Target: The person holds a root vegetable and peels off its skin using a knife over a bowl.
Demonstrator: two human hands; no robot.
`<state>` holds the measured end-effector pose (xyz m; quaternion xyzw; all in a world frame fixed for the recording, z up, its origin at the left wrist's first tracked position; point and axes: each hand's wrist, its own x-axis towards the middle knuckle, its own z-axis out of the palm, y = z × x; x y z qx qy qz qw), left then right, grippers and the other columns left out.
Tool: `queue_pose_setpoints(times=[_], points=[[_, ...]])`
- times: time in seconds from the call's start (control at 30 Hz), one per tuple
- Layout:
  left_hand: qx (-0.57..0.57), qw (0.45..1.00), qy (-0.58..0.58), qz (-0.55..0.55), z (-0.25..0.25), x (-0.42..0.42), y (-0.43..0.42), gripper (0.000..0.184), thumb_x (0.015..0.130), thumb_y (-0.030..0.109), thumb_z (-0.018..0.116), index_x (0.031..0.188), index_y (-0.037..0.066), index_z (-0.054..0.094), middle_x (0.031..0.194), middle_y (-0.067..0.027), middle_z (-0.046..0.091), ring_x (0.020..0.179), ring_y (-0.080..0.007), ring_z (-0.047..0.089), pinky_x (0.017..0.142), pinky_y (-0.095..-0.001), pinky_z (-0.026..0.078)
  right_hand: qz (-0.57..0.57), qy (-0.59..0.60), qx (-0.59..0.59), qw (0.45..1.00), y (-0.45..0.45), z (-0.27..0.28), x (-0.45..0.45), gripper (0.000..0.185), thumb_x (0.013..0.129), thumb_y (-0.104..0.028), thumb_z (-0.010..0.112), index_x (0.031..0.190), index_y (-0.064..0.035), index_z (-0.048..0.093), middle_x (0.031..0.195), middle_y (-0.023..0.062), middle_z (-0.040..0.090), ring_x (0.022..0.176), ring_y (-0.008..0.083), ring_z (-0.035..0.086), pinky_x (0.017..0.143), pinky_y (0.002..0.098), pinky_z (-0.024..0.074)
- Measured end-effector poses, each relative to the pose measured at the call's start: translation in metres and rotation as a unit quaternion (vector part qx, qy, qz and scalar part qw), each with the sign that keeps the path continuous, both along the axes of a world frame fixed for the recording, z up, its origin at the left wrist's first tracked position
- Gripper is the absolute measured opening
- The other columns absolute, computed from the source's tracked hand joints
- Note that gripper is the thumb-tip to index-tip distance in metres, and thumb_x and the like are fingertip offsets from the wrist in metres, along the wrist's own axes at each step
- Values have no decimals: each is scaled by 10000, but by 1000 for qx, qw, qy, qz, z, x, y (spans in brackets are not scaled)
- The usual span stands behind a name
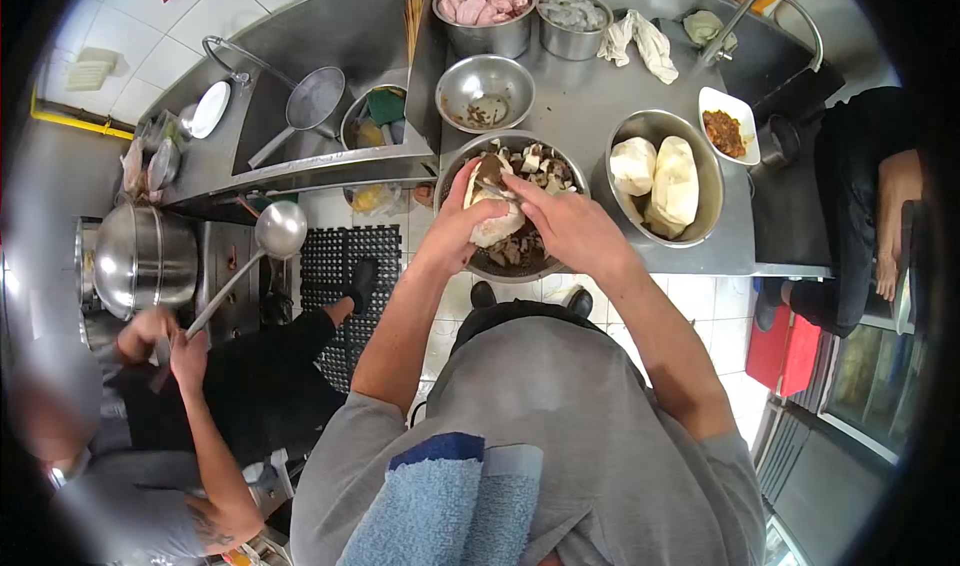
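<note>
My left hand (452,224) is wrapped around a large root vegetable (492,231), its flesh white and part of its skin rough and brown. My right hand (568,224) presses against the upper side of it with bent fingers; whether a small blade sits in those fingers is hidden. Both hands are above a steel basin (515,278) that contains brown peel and white pieces. On the counter to the right, a deep steel bowl (716,191) holds peeled white roots (672,186).
Behind the basin stand a shallow steel bowl (470,78), a pot of pink meat (484,11) and a smaller pot (574,28). A white dish of sauce (730,126) is at the right. At left, a co-worker holds a long ladle (280,230). Another person's arm (898,216) shows at right.
</note>
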<state>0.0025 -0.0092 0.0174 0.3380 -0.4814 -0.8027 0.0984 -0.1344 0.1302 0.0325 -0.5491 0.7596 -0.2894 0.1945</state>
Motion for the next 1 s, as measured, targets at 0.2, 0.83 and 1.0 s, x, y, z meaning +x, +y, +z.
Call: queue_pose_setpoints(times=[0.2,0.83,1.0], points=[[99,991,50,-77,-11,0,9,864,783,100,697,1540,148,284,1339,-99,540,1144,-224,609,906,-345,529,-43,-1,34,998,-19,-12,-26,393,1033,-219,445,1418,-177,509,1047,251,676,924,445,651,801,492,524],[15,997,15,-79,-13,-7,-5,959,738,9,786,1543,107,274,1371,-144,533,1197,-250,586,969,-367,521,30,-214,19,976,30,-4,-14,453,1050,-228,434,1497,-162,411,1311,249,597,1210,427,569,1029,461,435],[-12,999,-10,-51,0,-10,4,971,737,36,774,1548,86,242,1357,-150,530,1181,-243,585,957,-350,514,7,-193,12,981,25,-5,-8,446,1039,-209,450,1483,-172,434,1237,275,618,1122,455,600,962,495,467]])
